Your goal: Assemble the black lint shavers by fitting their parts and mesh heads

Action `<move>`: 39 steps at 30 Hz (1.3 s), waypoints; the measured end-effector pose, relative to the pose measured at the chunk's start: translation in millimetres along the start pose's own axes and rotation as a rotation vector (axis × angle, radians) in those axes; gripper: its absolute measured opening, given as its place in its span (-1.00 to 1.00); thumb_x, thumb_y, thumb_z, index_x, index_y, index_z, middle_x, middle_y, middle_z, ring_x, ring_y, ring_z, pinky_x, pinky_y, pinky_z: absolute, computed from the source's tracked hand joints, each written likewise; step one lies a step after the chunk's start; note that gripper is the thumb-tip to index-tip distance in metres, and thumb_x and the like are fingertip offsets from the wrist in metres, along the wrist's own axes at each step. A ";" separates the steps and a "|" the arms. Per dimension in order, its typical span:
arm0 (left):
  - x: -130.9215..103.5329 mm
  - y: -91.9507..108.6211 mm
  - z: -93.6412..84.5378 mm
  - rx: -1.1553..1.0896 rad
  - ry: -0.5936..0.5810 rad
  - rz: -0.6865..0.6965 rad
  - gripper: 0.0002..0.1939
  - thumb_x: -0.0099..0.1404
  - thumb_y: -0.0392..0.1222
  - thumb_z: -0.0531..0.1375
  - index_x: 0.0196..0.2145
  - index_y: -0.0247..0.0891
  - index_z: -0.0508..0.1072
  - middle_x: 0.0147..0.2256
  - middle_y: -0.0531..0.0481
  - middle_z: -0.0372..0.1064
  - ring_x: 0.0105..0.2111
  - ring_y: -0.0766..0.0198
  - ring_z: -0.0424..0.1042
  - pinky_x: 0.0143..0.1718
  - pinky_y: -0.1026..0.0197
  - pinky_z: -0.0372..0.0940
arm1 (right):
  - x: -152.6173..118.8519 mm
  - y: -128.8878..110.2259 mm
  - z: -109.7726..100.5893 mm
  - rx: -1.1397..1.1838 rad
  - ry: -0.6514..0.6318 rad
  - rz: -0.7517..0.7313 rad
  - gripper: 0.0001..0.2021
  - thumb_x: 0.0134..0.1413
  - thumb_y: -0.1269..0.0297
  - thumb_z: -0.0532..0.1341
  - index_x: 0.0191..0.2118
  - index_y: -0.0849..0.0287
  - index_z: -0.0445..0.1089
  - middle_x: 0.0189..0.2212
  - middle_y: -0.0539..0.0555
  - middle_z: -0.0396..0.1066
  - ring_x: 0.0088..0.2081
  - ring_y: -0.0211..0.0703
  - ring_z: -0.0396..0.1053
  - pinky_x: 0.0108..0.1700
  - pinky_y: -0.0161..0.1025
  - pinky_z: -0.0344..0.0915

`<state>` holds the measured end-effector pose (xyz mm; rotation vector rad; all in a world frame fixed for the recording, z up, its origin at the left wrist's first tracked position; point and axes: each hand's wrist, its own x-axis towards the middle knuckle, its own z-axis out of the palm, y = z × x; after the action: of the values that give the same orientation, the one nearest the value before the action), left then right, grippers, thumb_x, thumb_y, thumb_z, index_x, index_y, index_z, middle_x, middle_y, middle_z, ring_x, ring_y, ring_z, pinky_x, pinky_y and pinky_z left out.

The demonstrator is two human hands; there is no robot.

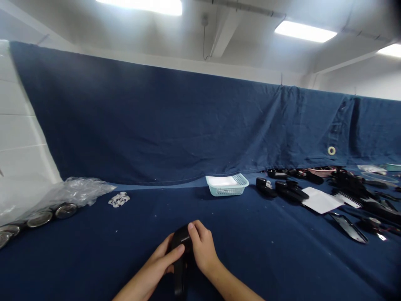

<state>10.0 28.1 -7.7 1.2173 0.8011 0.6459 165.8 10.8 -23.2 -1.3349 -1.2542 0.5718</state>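
Observation:
A black curved plastic part [180, 271] is held between both hands, low in the middle of the head view. My left hand [163, 259] grips it from the left, its thumb lying across the front. On the right side, my right hand [202, 246] is closed on the upper end, thumb on top. The lower part of the piece points down toward the near side, over the dark blue cloth [140, 221]. What the hidden fingers touch behind the piece cannot be seen.
A light blue basket [227, 191] stands at the back. Black parts [290, 190], a white sheet [322, 200] and a dark tray-like piece [349, 228] lie right. Clear plastic bags [83, 190], round-lidded containers [39, 218] and a patterned cloth piece [119, 199] lie left.

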 end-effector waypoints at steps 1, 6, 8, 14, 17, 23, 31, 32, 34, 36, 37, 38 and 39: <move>0.8 -1.1 0.1 0.002 0.009 0.003 -0.26 0.15 0.10 0.29 0.22 -0.09 0.18 -0.02 -0.11 0.42 -0.17 0.08 0.46 -0.21 0.14 0.32 | 0.0 0.3 0.2 -0.006 0.003 -0.002 -0.64 0.23 0.01 0.01 -0.45 0.12 0.32 -0.58 -0.05 0.32 -0.48 -0.21 0.29 -0.38 -0.34 0.16; 1.6 -1.8 1.3 0.028 0.036 0.022 -0.26 0.11 0.11 0.31 0.20 -0.10 0.23 -0.15 -0.08 0.47 -0.22 0.07 0.46 -0.22 0.12 0.32 | 0.2 1.2 0.9 -0.018 0.011 -0.001 -0.64 0.23 0.02 0.00 -0.46 0.10 0.31 -0.60 -0.06 0.29 -0.50 -0.21 0.27 -0.39 -0.33 0.16; 1.0 -0.5 2.0 0.040 0.043 0.026 -0.26 0.10 0.11 0.32 0.19 -0.10 0.24 -0.17 -0.08 0.47 -0.22 0.06 0.46 -0.22 0.12 0.32 | 0.3 0.8 0.7 -0.018 0.011 0.005 -0.65 0.23 0.02 0.01 -0.45 0.10 0.32 -0.60 -0.07 0.29 -0.51 -0.22 0.26 -0.39 -0.33 0.15; 3.9 -0.6 3.1 0.048 0.058 0.034 -0.23 0.08 0.14 0.32 0.19 -0.12 0.22 -0.22 -0.06 0.48 -0.26 0.08 0.47 -0.22 0.12 0.34 | 2.0 -0.9 0.9 -0.027 0.024 0.012 -0.65 0.21 0.03 0.04 -0.43 0.11 0.38 -0.59 -0.06 0.33 -0.50 -0.23 0.28 -0.40 -0.34 0.16; 5.7 -0.7 3.3 0.046 0.093 0.018 -0.20 0.06 0.15 0.33 0.20 -0.12 0.22 -0.23 -0.06 0.50 -0.29 0.07 0.48 -0.24 0.13 0.36 | 5.0 0.0 2.1 -0.036 0.035 0.010 -0.63 0.21 0.01 0.04 -0.44 0.12 0.40 -0.59 -0.05 0.36 -0.50 -0.23 0.29 -0.40 -0.34 0.17; 4.4 5.4 1.3 0.009 0.093 -0.025 -0.24 0.06 0.16 0.33 0.17 -0.11 0.27 -0.05 -0.10 0.46 -0.13 0.02 0.46 -0.16 0.15 0.36 | 8.8 2.1 4.4 -0.050 0.049 0.019 -0.62 0.20 -0.01 0.05 -0.46 0.12 0.40 -0.59 -0.05 0.36 -0.50 -0.23 0.29 -0.40 -0.34 0.17; 2.3 10.9 9.7 0.015 0.131 -0.006 -0.27 0.08 0.15 0.32 0.15 -0.16 0.29 -0.10 -0.11 0.49 -0.29 0.10 0.51 -0.22 0.17 0.37 | 7.7 1.2 4.6 -0.074 0.050 0.041 -0.61 0.21 -0.01 0.02 -0.45 0.11 0.41 -0.56 -0.02 0.40 -0.46 -0.17 0.34 -0.40 -0.31 0.14; 1.9 11.2 9.7 0.017 0.124 -0.002 -0.28 0.09 0.14 0.32 0.15 -0.16 0.28 -0.09 -0.11 0.48 -0.28 0.11 0.51 -0.23 0.18 0.37 | 7.5 1.3 4.5 -0.079 0.051 0.042 -0.60 0.21 -0.02 0.01 -0.45 0.11 0.42 -0.56 -0.01 0.41 -0.45 -0.16 0.34 -0.39 -0.30 0.13; 0.9 11.6 8.2 0.021 0.094 0.007 -0.29 0.12 0.13 0.30 0.17 -0.16 0.26 -0.04 -0.11 0.46 -0.21 0.10 0.50 -0.22 0.20 0.36 | 6.6 1.9 4.1 -0.083 0.052 0.042 -0.59 0.22 -0.02 0.00 -0.44 0.11 0.42 -0.56 0.00 0.42 -0.45 -0.15 0.34 -0.38 -0.29 0.14; -0.1 11.5 6.1 0.036 0.062 0.008 -0.31 0.14 0.12 0.29 0.17 -0.15 0.26 -0.01 -0.12 0.44 -0.14 0.09 0.48 -0.21 0.21 0.35 | 5.2 2.5 3.5 -0.076 0.048 0.039 -0.59 0.22 -0.03 0.00 -0.43 0.11 0.42 -0.55 0.00 0.42 -0.44 -0.15 0.35 -0.36 -0.29 0.15; -0.6 11.2 5.3 0.041 0.053 0.015 -0.32 0.15 0.12 0.29 0.17 -0.15 0.27 0.00 -0.12 0.43 -0.11 0.08 0.46 -0.20 0.21 0.35 | 4.5 2.8 3.1 -0.068 0.044 0.036 -0.59 0.21 -0.03 0.00 -0.43 0.11 0.42 -0.55 0.00 0.42 -0.44 -0.15 0.35 -0.36 -0.29 0.15; -1.1 10.8 4.8 0.045 0.046 0.020 -0.33 0.15 0.12 0.28 0.16 -0.15 0.28 0.01 -0.12 0.42 -0.09 0.07 0.45 -0.18 0.21 0.35 | 3.8 3.0 2.8 -0.057 0.039 0.033 -0.59 0.21 -0.04 0.01 -0.43 0.12 0.42 -0.55 0.00 0.41 -0.44 -0.16 0.35 -0.35 -0.30 0.16; -1.6 10.3 4.6 0.046 0.041 0.022 -0.34 0.16 0.12 0.28 0.16 -0.15 0.28 0.01 -0.12 0.42 -0.09 0.07 0.45 -0.17 0.20 0.35 | 3.3 3.3 2.5 -0.043 0.035 0.030 -0.59 0.21 -0.04 0.01 -0.43 0.12 0.42 -0.55 -0.01 0.41 -0.44 -0.17 0.35 -0.35 -0.31 0.17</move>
<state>12.7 26.7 3.3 1.2597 0.8419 0.6751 165.6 15.5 -25.7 -1.3961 -1.2258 0.5427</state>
